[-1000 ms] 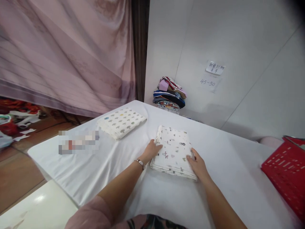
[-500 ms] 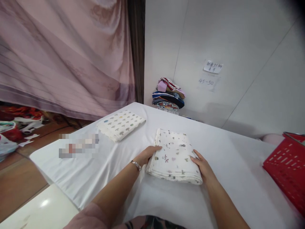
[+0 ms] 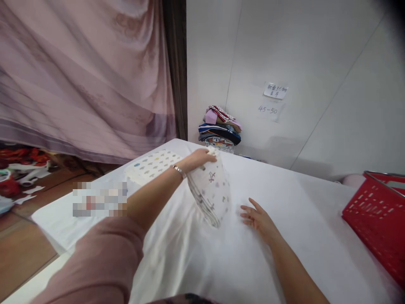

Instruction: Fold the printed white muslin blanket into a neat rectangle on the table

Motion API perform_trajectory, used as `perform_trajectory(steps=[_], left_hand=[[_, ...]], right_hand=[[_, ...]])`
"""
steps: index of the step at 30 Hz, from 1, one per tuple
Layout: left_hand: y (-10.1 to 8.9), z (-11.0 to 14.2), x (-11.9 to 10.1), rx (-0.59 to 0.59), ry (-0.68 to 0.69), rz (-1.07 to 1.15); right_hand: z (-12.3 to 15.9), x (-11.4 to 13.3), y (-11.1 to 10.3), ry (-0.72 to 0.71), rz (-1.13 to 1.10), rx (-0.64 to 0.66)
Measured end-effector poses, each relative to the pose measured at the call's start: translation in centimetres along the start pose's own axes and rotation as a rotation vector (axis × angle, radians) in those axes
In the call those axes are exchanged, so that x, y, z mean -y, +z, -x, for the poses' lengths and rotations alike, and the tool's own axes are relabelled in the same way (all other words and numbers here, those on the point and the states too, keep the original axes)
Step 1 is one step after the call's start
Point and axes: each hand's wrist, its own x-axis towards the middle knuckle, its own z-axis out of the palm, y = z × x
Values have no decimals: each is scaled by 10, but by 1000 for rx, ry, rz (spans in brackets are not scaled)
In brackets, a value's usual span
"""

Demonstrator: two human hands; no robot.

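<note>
My left hand (image 3: 200, 159) grips the upper edge of a folded white cloth (image 3: 212, 190) printed with small motifs. The cloth hangs tilted from the fingers, its layered folds showing along the lower left side. To the right, my right hand (image 3: 257, 219) is apart from the cloth, fingers spread and holding nothing. A second folded cloth (image 3: 155, 164), white with grey and a few coloured motifs, lies on the table at the left, partly hidden behind my left forearm.
The table has a white cover (image 3: 294, 202). A red plastic basket (image 3: 376, 215) stands at its right side. Behind the far edge is a pile of folded fabrics (image 3: 219, 126) by the wall. A blurred-out item (image 3: 98, 199) lies at the left.
My left hand has lifted the folded cloth off the table and carried it up and leftward. My right hand has let go of it.
</note>
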Motion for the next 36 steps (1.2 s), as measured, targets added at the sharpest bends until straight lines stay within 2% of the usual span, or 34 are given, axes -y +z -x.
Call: perform_trajectory(steps=[2,4,6,7,9,13,15,17,20,24,26,28,31,36], left_hand=[[-16,-11,-33,-80,118,-324],[-18,-15,-55,-171,253,-560],[-3,-12,-60,-229,394,-694],[10,-7,-55,-229,459,-731],[45,8,-32,-147,569,-778],[117,51,43,72,710,-869],[141,70,73,129,716,-851],[152,83,90,88,671,-829],[156,92,96,9,607,-812],[157,95,93,-32,612,-831],[156,94,92,-27,616,-834],[153,95,94,-10,618,-823],[140,98,101,26,633,-809],[116,112,119,65,640,-788]], right_hand=[[-2,0,-4,-2,2,-24],[-5,2,-11,-13,3,-27],[-7,4,-17,-34,-2,-23],[-8,6,-21,-46,-8,-30],[-8,11,-27,-76,-34,-53],[-3,23,-37,-158,-85,-109],[0,26,-41,-200,-73,-143],[1,26,-42,-234,-40,-183],[-3,20,-41,-279,64,-254],[-12,6,-36,-327,371,-371],[-15,0,-36,-356,521,-375],[-17,-4,-37,-396,597,-308],[-16,-3,-41,-376,535,-218],[-10,7,-46,-258,407,-230]])
